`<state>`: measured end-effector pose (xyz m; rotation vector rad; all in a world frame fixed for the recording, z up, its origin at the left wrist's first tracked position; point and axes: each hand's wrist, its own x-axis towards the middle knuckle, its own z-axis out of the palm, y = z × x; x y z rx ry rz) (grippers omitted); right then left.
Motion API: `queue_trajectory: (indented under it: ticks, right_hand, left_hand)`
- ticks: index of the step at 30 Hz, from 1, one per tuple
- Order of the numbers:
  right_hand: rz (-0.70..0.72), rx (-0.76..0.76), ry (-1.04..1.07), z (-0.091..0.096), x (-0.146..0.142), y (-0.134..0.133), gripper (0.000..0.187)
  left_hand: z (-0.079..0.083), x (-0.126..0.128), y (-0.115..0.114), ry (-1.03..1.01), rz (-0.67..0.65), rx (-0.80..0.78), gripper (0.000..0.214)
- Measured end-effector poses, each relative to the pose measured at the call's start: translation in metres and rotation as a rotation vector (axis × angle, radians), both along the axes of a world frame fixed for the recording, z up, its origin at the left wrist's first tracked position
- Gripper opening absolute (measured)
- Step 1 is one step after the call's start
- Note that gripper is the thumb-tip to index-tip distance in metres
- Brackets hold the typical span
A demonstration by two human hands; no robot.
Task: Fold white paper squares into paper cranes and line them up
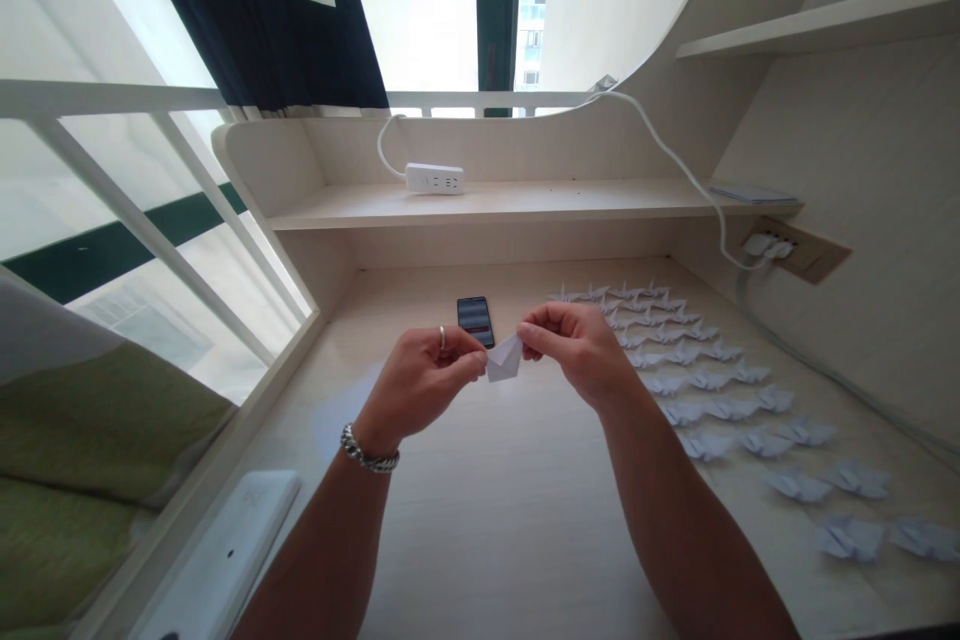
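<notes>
Between my two hands, a small folded piece of white paper (pixel 505 360) is held up above the desk. My left hand (pixel 424 375), with a ring and a chain bracelet, pinches its left corner between thumb and fingers. On the other side, my right hand (pixel 574 345) grips the upper right corner the same way. The paper shows a flap crease and a pointed outline. Just behind it lies a dark phone (pixel 475 320) on the desk. Rows of white folded paper cranes (pixel 709 380) stand to the right of my right hand.
The wooden desk (pixel 510 520) runs back to a raised shelf (pixel 525 203) bearing a white power strip (pixel 435 179). A white cable (pixel 667 150) leads to a wall socket (pixel 806 248). At the lower left sits a long white box-like object (pixel 232 540). Faint pale paper (pixel 341 415) lies beside my left wrist.
</notes>
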<state>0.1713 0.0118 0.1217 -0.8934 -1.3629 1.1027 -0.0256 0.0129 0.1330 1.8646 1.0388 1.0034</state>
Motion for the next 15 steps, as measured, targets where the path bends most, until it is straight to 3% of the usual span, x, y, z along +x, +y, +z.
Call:
queue_trajectory:
  ticks: [4, 9, 12, 15]
  right_hand:
    - [-0.009, 0.002, 0.004, -0.001, 0.002, 0.000, 0.021]
    - [-0.149, 0.061, 0.089, -0.002, 0.011, 0.001, 0.021]
    - [-0.128, 0.075, 0.064, -0.002, 0.003, -0.002, 0.022]
    - [-0.116, 0.089, 0.020, -0.004, -0.010, -0.005, 0.022]
  left_hand:
    - [0.003, -0.004, -0.001, -0.022, 0.000, -0.016, 0.013]
    - [0.008, -0.010, 0.000, -0.170, 0.034, -0.015, 0.010]
    - [0.006, -0.005, 0.000, -0.283, 0.073, -0.032, 0.012]
    - [0.001, 0.003, -0.001, -0.281, 0.012, -0.083, 0.021]
